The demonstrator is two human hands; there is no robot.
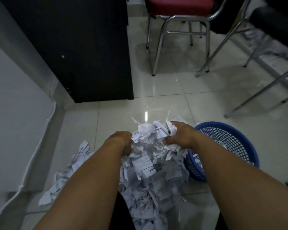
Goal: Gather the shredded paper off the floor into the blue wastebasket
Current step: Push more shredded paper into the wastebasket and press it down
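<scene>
Nearest, between the forearms, a loose drift of shredded paper (148, 201) spread over the tiled floor (173, 90), with stray scraps trailing out left toward the wall (15, 113). Plenty left to collect, by the look of it; no more than partway through.

Just beyond, both hands dug into the crest of the heap from opposite sides. Left hand (121, 141) pressed into one flank of a raised clump (150, 135), fingers buried in the paper and curled round it as far as can be judged. Right hand (181, 136) closed on the other flank, thumb and fingers pinching a wad. Squeezed from both sides, presumably, to move light, slippery strips as one mass instead of scattering them. Loose tails dangling underneath all the same, likely to drop on the way.

Immediately right of the right wrist, touching the heap's edge, the blue wastebasket (249, 146): mesh-walled, apparently tipped toward the pile, a few shreds already inside. Parked that close, most likely, to keep the carry short.

Farther off, bare glossy tile, then a black cabinet (81, 47) at left and a chrome-legged chair (178, 4) with a red seat, well apart from the work.
</scene>
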